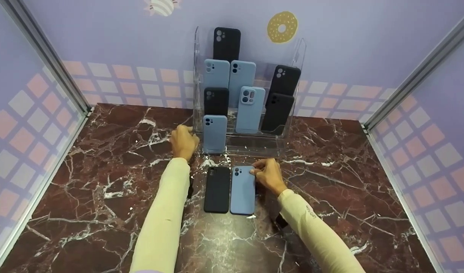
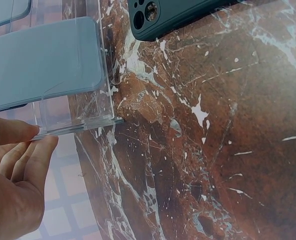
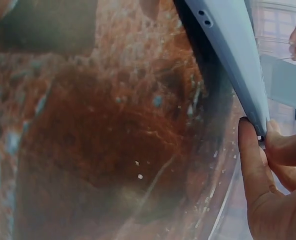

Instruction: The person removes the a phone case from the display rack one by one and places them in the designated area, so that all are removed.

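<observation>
In my head view, lilac walls [image 1: 121, 34] fill the top and sides, around the marbled table [image 1: 114, 189]. The clear rack [image 1: 254, 147] stands at upper middle, with eight cases leaning in it, four blue and four black. Left of its base is the left hand [image 1: 184, 142]; from above I can't see its fingertips, but my left wrist view shows thumb and fingers pinching the rack's clear edge, at that frame's lower left. Below the rack, at the head frame's lower middle, a black case [image 1: 216, 193] and a blue case [image 1: 242, 193] lie side by side. The right hand [image 1: 270, 174] has the blue one by its upper-right corner; my right wrist view, at its right side, shows the narrow grip, thumb and finger on opposite faces. The smallest detail I get there is two dark holes [image 3: 204, 18] in that case.
</observation>
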The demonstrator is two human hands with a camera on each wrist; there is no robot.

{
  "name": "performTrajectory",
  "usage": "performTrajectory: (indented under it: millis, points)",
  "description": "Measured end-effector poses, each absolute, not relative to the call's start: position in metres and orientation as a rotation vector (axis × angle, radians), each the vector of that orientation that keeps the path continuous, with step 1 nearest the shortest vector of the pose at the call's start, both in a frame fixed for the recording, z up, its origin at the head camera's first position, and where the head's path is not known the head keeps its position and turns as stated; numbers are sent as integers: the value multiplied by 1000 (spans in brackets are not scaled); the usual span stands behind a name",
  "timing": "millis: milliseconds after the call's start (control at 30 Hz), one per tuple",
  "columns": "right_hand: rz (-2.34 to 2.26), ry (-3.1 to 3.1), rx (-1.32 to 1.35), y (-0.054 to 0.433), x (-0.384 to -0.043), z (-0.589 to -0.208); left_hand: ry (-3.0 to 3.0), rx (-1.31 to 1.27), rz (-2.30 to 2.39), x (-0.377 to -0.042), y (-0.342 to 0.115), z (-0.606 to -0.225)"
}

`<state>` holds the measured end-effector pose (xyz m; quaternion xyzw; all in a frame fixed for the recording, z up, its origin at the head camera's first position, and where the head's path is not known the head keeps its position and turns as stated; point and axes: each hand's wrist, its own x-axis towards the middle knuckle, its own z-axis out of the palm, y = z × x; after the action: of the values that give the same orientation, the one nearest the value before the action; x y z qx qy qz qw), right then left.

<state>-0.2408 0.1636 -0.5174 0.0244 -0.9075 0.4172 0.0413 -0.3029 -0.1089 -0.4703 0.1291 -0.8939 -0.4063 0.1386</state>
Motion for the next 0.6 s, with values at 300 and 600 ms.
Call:
performTrajectory:
  millis: [300, 600]
  points:
    - [1216, -2852, 23, 159, -244, -523, -2564, 362, -1197, -301, -109, -472]
    - [1217, -2882, -4, 157, -247, -520, -2558, 379, -1200, -303, -108, -471]
